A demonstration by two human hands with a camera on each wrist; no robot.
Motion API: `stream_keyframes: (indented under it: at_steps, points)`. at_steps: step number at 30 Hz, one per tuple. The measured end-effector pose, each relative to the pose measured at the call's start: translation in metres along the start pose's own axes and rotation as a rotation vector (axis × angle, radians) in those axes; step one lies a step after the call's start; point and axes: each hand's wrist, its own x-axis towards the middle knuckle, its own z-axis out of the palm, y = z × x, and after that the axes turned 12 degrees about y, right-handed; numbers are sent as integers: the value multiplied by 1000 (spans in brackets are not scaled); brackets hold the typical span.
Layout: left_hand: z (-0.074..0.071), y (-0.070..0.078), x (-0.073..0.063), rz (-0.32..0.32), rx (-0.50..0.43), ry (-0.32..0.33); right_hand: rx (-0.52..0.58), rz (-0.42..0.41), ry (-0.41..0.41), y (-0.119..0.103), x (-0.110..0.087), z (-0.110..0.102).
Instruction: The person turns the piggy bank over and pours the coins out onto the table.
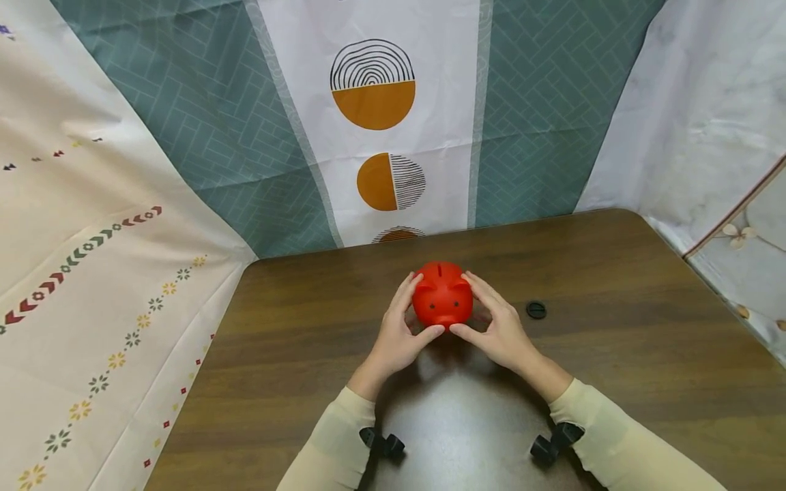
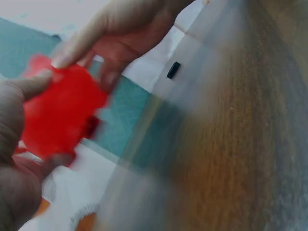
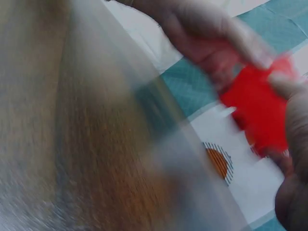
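A red piggy bank (image 1: 443, 300) with a coin slot on top faces me in the head view. My left hand (image 1: 398, 334) grips its left side, with the thumb low by the snout. From the other side my right hand (image 1: 500, 331) holds it the same way, so the two thumbs nearly meet. Both wrist views show the piggy bank (image 2: 65, 113) blurred and raised above the table, fingers on either side. To the right of the right hand lies a round black plug (image 1: 536, 310) with a bar across it.
The brown wooden table (image 1: 307, 354) reaches back to a hanging green and white cloth (image 1: 528, 123). A cream patterned cloth (image 1: 123, 259) borders the left side, and a pale cloth (image 1: 706, 123) the right. Black wrist devices (image 1: 393, 447) sit at both sleeves.
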Motion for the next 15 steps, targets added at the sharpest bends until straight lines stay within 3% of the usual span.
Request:
stream_keyframes:
  at_steps: [2,3,7,9,15]
  points:
    - [1,4,0,62,15,28,-2,-41,24,-3,1,-1]
    - [1,4,0,61,13,29,7,-42,26,-5,2,-1]
    - [1,-1,0,-50,-10,4,4,94,-12,-9,0,1]
    - [2,-5,-1,-95,-25,-3,2,133,-21,3,-2,4]
    - [3,-6,0,-103,-41,-16,0,157,-25,14,-4,4]
